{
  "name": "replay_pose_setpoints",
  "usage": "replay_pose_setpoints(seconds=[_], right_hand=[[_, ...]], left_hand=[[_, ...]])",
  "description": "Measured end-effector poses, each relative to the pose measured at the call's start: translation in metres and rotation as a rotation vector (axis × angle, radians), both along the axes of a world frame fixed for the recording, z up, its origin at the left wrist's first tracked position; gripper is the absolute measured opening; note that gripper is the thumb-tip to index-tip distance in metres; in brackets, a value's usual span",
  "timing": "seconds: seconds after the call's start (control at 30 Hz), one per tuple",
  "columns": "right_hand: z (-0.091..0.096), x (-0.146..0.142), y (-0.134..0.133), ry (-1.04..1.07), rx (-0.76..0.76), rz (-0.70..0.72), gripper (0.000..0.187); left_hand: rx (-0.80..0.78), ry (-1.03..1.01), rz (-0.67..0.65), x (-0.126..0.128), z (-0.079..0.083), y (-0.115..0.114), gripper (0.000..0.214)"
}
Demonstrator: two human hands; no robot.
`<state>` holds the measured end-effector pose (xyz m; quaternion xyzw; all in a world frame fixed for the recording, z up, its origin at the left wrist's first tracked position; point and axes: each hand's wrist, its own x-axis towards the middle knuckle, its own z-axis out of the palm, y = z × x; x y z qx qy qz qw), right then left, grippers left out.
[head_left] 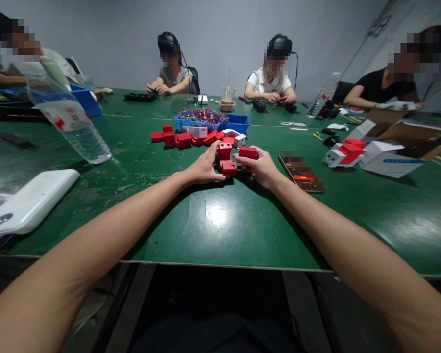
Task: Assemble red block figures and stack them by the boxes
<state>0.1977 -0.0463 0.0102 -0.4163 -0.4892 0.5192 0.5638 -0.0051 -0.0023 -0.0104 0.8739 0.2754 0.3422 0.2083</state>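
In the middle of the table, my left hand point(205, 166) is curled round the left side of a red U-shaped block point(226, 159) with small holes in its faces. Its thumb lies along the lower edge. Just to the right, my right hand point(260, 168) pinches another red block point(248, 152) between thumb and fingers. A narrow gap seems to separate the two pieces. Directly behind them is a loose row of similar red blocks point(183, 140), along with a white block point(195, 132) and a white open block point(235, 137).
Blue bins point(237, 123), one heaped with coloured wires point(202, 116), stand behind the blocks. A phone point(301, 174) and a white box point(391, 159) lie right. A water bottle point(73, 120) and white device point(33, 201) are left. Several people work around the green table point(220, 235).
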Motion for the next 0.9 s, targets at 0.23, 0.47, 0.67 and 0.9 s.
replay_pose_setpoints(seconds=[0.23,0.47,0.67,0.9], right_hand=[[-0.0011,-0.0033,-0.0009,-0.089,0.042,-0.01,0.037],[-0.0013,-0.0053,-0.0005,-0.096,0.043,-0.009,0.034],[-0.0052,-0.0031,0.0051,-0.129,0.124,-0.103,0.031],[-0.0049,-0.0016,0.0047,-0.133,0.092,-0.075,0.031]], left_hand=[[-0.017,0.01,0.009,-0.0006,0.0003,0.0003,0.108],[-0.024,0.017,0.025,0.0,-0.0002,-0.0005,0.111],[-0.025,0.029,0.027,-0.0003,0.0012,-0.0015,0.109],[-0.018,0.02,0.015,-0.0007,-0.0002,0.0,0.109]])
